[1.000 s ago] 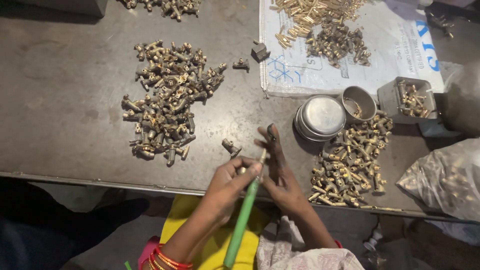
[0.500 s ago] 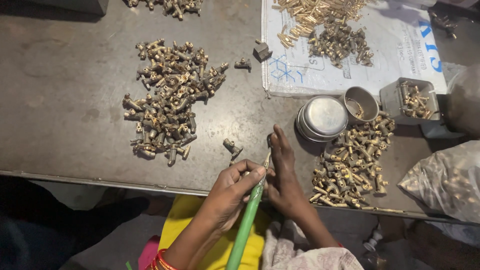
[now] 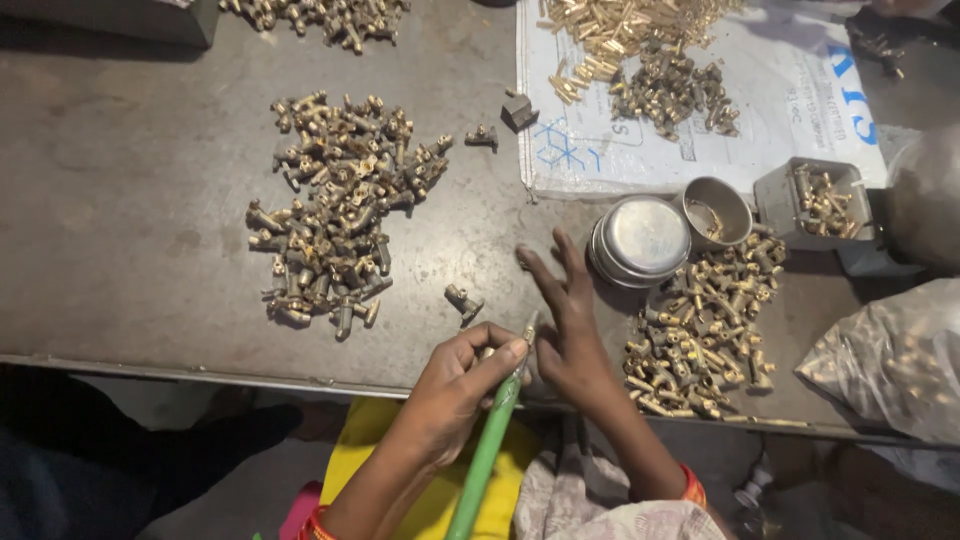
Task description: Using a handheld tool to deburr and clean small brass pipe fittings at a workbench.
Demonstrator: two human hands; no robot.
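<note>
From the head view, the left hand [image 3: 455,385] is closed around a green-handled tool [image 3: 487,455], its fingers wrapped narrow on the upper end of the handle, thumb pressed near the metal tip [image 3: 527,330]. The tool slants up from the person's lap to the near edge of the grey metal table [image 3: 120,200]. The right hand [image 3: 570,345] lies just beside that tip, its fingers spread wide and stretched forward over the table; whether a small part sits under the palm cannot be told.

A single brass fitting [image 3: 463,301] lies on the table just left of the two hands, apart from the heaps. To the left spreads a large pile of dull brass fittings [image 3: 335,205]. To the right, close by the right hand, is a brighter pile of brass fittings [image 3: 705,325]. Behind it stand a stack of round steel lids [image 3: 640,240], a small steel bowl [image 3: 717,210] and a square metal tin [image 3: 820,203] with parts in it. Farther back, a white woven sack [image 3: 790,110] lies flat and carries more small brass pieces [image 3: 650,60]. A clear plastic bag [image 3: 890,365] sits at the right edge.
</note>
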